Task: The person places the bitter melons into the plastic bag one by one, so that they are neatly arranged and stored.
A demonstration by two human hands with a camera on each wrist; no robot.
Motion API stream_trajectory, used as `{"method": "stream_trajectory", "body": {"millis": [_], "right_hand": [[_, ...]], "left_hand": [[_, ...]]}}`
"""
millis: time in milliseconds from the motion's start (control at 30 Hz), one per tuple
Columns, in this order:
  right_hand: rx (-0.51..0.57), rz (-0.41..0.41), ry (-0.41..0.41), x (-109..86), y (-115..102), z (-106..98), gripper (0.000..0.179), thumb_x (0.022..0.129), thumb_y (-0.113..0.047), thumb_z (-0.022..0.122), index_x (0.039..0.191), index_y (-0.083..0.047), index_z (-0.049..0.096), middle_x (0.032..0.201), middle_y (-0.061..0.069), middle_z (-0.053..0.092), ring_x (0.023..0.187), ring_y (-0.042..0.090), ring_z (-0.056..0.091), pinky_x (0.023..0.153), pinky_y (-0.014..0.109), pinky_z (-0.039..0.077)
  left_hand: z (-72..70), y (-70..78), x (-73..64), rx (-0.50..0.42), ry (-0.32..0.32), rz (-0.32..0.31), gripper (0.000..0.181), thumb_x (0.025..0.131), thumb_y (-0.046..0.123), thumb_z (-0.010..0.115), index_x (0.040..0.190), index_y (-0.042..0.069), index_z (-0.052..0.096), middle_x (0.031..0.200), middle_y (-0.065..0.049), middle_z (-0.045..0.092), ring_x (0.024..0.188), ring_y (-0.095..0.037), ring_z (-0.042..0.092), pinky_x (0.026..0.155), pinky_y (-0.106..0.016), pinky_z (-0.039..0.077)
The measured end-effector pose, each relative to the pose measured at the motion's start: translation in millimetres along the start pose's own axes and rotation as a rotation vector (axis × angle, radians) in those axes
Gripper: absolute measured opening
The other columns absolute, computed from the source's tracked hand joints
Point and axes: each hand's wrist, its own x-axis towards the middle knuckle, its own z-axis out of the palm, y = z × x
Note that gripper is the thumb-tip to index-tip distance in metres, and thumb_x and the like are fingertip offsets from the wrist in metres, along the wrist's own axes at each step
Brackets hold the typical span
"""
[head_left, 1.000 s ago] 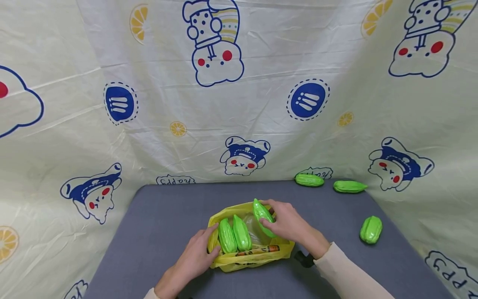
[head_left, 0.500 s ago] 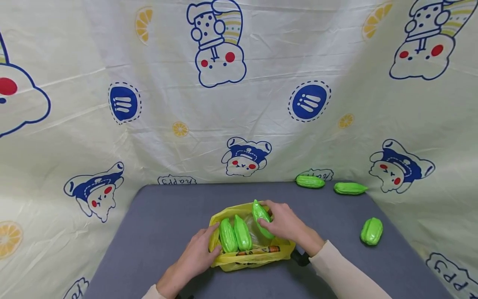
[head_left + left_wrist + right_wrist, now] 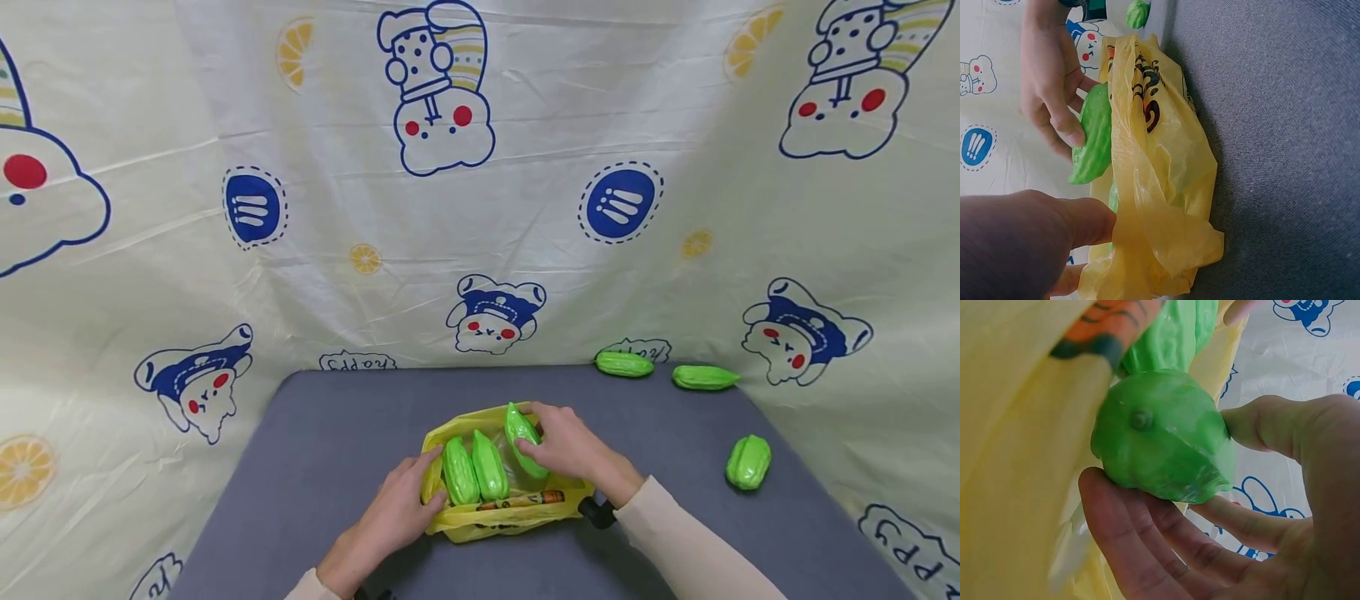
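Note:
My right hand (image 3: 566, 446) grips a bright green bitter melon (image 3: 522, 437) at the right end of the open yellow plastic bag (image 3: 495, 525). The melon is tilted, its pointed tip up at the far rim; in the right wrist view the thumb lies on one side of its stem end and the fingers on the other. Two more bitter melons, a left one (image 3: 461, 473) and its neighbour (image 3: 489, 467), lie side by side in the bag's left half. My left hand (image 3: 397, 504) holds the bag's left side, its thumb (image 3: 1091, 222) at the rim.
On the grey table (image 3: 337, 442), two bitter melons lie at the back right, one nearer the middle (image 3: 624, 363) and one nearer the corner (image 3: 705, 377). Another bitter melon (image 3: 748, 462) lies near the right edge. A printed curtain (image 3: 525, 225) hangs behind the table.
My right hand has moved slightly left with its bitter melon, closer to the two in the bag. The left hand keeps its hold on the bag.

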Motion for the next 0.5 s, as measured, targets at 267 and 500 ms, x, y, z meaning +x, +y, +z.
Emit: {"method": "stream_trajectory", "body": {"millis": [267,500], "right_hand": [[-0.055,-0.005,0.008,2.2,-2.4,5.1,0.058,0.105,-0.03,0.086,0.153,-0.001,0.071,0.116,0.01,0.085,0.091,0.013,0.075,0.077,0.037,0.063],[-0.06,-0.009,0.001,2.6,-2.9,7.5,0.059,0.105,-0.029,0.086,0.153,0.002,0.07,0.119,0.012,0.085,0.092,0.013,0.073,0.083,0.04,0.065]], "left_hand": [[-0.1,0.6,0.4,0.005,0.0,0.005,0.069,0.105,0.012,0.082,0.169,0.003,0.058,0.148,-0.034,0.07,0.136,-0.055,0.071,0.108,-0.075,0.06],[-1.4,0.9,-1.4,0.004,-0.005,0.002,0.071,0.104,0.01,0.083,0.169,0.003,0.058,0.147,-0.033,0.071,0.134,-0.055,0.071,0.107,-0.075,0.059]]}}
